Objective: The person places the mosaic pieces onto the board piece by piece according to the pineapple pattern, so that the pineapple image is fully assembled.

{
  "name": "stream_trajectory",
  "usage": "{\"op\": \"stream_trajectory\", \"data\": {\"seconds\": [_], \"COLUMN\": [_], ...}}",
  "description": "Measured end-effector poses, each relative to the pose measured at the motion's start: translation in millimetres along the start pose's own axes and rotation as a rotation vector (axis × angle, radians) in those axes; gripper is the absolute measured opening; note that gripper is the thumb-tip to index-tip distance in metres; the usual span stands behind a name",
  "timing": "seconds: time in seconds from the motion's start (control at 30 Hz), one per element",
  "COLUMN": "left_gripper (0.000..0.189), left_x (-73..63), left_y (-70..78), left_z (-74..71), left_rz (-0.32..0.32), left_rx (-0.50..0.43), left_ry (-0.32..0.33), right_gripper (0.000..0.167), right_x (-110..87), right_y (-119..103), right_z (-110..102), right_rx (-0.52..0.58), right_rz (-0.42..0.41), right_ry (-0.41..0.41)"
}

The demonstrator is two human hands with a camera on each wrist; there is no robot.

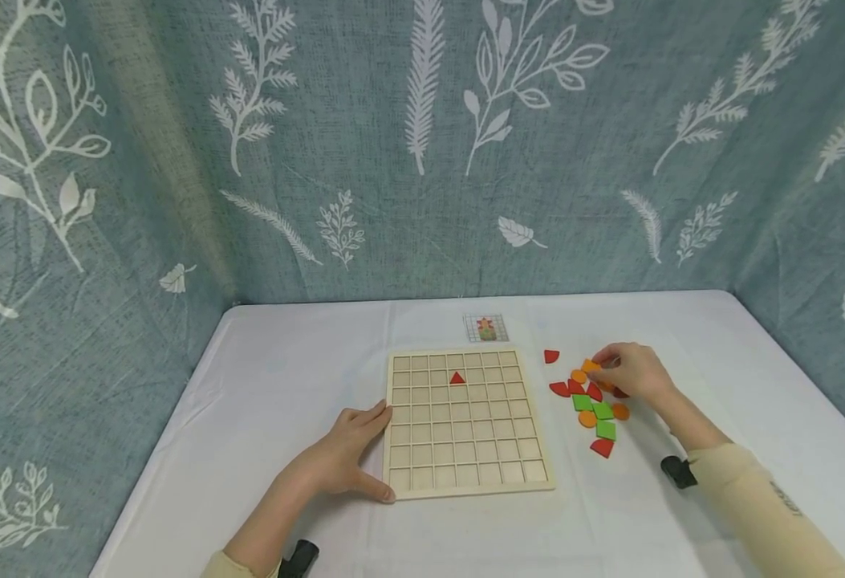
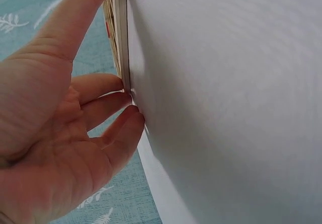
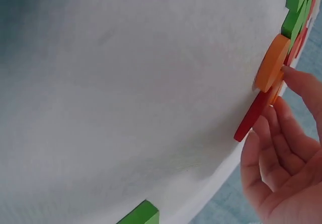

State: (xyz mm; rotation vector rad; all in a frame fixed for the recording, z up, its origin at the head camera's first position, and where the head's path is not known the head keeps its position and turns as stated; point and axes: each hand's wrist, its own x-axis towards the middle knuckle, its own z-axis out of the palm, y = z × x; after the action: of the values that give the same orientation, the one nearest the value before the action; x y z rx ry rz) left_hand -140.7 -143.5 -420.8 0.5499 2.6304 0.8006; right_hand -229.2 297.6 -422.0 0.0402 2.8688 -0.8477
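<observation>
Resting at the near end of the scene, the left hand [image 1: 353, 449] has its thumb spread well apart from its fingers, the tips touching the left edge of a wooden grid board [image 1: 469, 474]. That board lies flat on the white-covered surface [image 1: 306, 353], just to the right of this hand. A red triangle [image 1: 457, 378] sits in its middle column, second row from the far edge, ahead and to the right of the left hand. On the near side of the right hand [image 1: 635, 371], a red wedge [image 1: 602, 449] touches or nearly touches a green square [image 1: 606, 431], with an orange disc [image 1: 587, 419] close by. The right hand reaches over the far part of this loose cluster, thumb and forefinger close together at an orange piece [image 1: 591, 365]; I cannot tell whether they grip it. Another red piece [image 1: 551, 356] lies apart, left of that hand. Farther off than both hands is a small picture card [image 1: 486, 327], then a blue-green curtain [image 1: 393, 217] printed with white leaves.
</observation>
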Motion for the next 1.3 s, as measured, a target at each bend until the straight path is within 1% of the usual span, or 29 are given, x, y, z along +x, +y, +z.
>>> {"op": "stream_trajectory", "data": {"seconds": [0.07, 0.17, 0.27, 0.4, 0.5, 0.63, 0.77, 0.87, 1.03, 1.17, 1.3], "left_gripper": [0.115, 0.115, 0.116, 0.115, 0.114, 0.114, 0.114, 0.115, 0.115, 0.114, 0.115], "left_x": [-0.1, 0.4, 0.7, 0.2, -0.1, -0.3, -0.6, -0.9, -0.6, -0.2, -0.8], "left_y": [-0.2, -0.6, -1.0, -0.9, -0.2, 0.4, 0.6, 0.6, -0.1, -1.1, -1.4], "left_z": [-0.4, -1.5, -2.6, -4.4, -5.5, -5.9, -5.4, -5.1, -4.7, -4.3, -3.6], "left_rz": [0.003, 0.009, 0.01, 0.017, 0.02, 0.021, 0.019, 0.017, 0.014, 0.014, 0.008], "left_rx": [-0.001, -0.002, -0.001, 0.002, 0.003, 0.001, -0.003, -0.002, 0.002, 0.003, 0.009], "left_ry": [-0.001, -0.003, -0.005, -0.008, -0.01, -0.014, -0.018, -0.017, -0.014, -0.016, -0.018], "right_gripper": [0.04, 0.041, 0.044, 0.041, 0.033, 0.024, 0.02, 0.02, 0.019, 0.019, 0.02], "right_x": [-0.4, -1.6, -3.1, -4.9, -6.9, -9.9, -9.9, -7.8, -3.9, -0.6, 1.2], "right_y": [-1, -5, -12, -27, -42, -63, -81, -95, -116, -128, -133], "right_z": [-1, -1, 3, 12, 21, 34, 48, 59, 72, 80, 85], "right_rx": [-0.004, 0.025, 0.075, 0.089, 0.092, 0.109, 0.109, 0.106, 0.046, -0.001, -0.015], "right_rz": [0.001, 0.001, -0.03, -0.14, -0.233, -0.326, -0.411, -0.456, -0.512, -0.584, -0.61], "right_ry": [0.004, 0.022, 0.042, 0.064, 0.059, 0.021, -0.017, -0.059, -0.125, -0.142, -0.135]}}
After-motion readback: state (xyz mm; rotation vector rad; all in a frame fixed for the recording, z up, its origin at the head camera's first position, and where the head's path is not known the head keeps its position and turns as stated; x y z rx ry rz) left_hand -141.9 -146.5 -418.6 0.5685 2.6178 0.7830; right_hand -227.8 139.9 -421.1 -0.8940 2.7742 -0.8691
